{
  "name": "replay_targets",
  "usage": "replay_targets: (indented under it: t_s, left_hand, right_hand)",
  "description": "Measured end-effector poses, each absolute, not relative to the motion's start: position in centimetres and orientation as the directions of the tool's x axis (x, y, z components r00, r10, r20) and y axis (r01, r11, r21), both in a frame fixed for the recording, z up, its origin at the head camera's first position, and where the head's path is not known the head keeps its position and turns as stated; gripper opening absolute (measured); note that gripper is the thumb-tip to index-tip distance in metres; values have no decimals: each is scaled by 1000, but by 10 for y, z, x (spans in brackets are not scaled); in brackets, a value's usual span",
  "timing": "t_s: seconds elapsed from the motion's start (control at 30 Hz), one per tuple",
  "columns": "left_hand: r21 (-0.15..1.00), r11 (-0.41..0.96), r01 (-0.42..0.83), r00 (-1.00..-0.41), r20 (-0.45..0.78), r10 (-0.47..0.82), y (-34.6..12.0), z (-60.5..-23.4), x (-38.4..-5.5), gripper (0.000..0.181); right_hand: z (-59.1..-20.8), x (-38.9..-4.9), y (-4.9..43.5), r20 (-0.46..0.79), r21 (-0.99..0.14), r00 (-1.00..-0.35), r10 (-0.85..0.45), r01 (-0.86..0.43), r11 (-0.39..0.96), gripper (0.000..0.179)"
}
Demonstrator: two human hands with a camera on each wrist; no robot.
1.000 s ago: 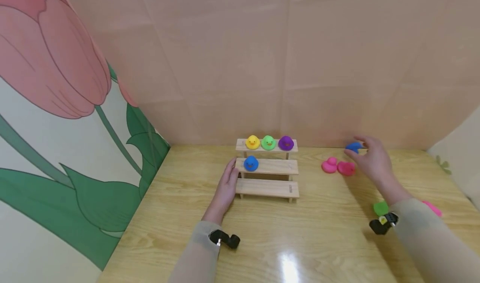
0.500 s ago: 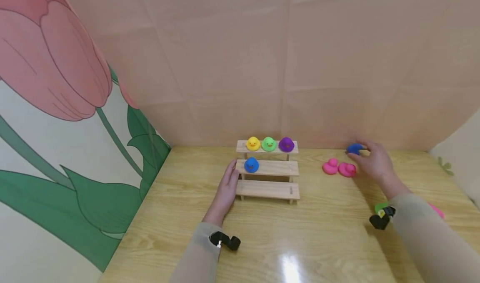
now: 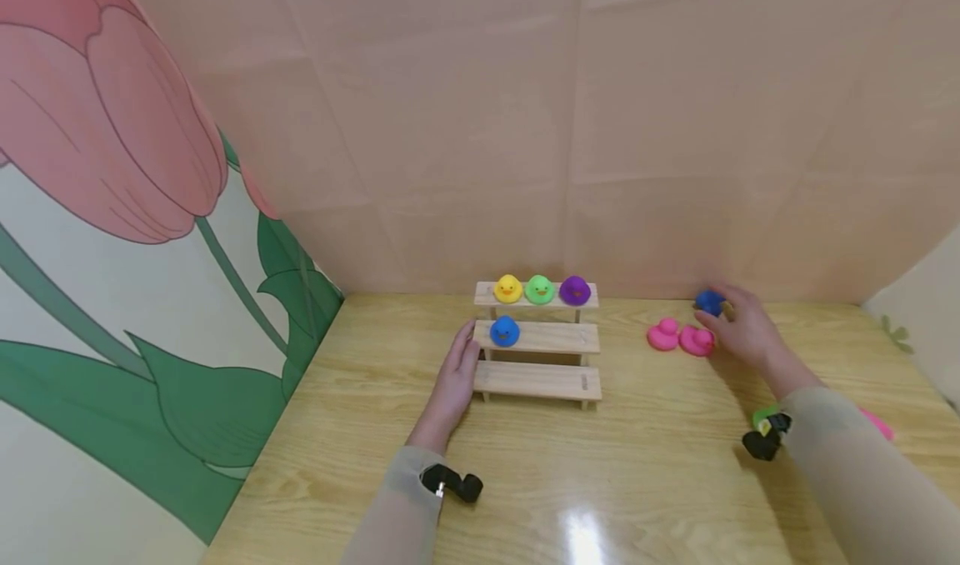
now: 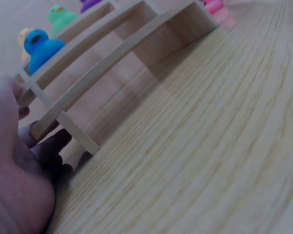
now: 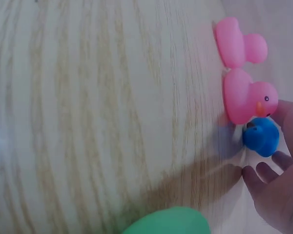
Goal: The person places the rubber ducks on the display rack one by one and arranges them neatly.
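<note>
A three-tier wooden display shelf [image 3: 537,379] stands on the table. My left hand [image 3: 452,375] grips its left end, and fingertips [image 4: 56,144] reach under the lowest tier. A blue rubber duck [image 3: 505,331] sits at the left of the middle tier. On the top tier are a yellow duck [image 3: 508,289], a green duck [image 3: 540,290] and a purple duck [image 3: 575,291]. At the back right, my right hand [image 3: 742,327] pinches another blue duck [image 5: 261,137] between thumb and fingers. This duck is tipped, its face toward the table in the right wrist view.
Two pink ducks, a left one [image 3: 663,334] and a right one [image 3: 697,341], lie just left of my right hand. A green duck [image 5: 168,223] and a pink thing [image 3: 877,423] are partly hidden by my right forearm. A pinkish cloth [image 3: 450,132] hangs behind the table.
My right fingers have closed in on the blue duck at the back right, and it has turned in them. My left hand has stayed at the shelf.
</note>
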State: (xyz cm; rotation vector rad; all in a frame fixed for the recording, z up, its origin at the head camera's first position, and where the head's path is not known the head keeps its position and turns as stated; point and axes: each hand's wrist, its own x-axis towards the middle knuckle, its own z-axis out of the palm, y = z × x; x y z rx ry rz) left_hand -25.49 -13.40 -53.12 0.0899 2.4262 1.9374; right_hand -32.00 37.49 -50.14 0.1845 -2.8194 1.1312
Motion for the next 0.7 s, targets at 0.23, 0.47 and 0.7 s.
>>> replay_targets:
  t_s: [0.23,0.47,0.7]
  left_hand:
    - [972,235,30,-997,13,71,-135,-532,-256,55]
    - [971,236,28,-998,12,69,-135,-532,-255,57]
    - [973,230,29,-998,14,68,-135,-533,-256,53]
  right_hand:
    - [-505,-323,376,168,-655,-981,-98,-185,732,66]
    - [-507,-321,377,171,-660,-981,-97,-187,727,61]
    - [-509,-322,374,206,-673,-972,-114,-225,705,56]
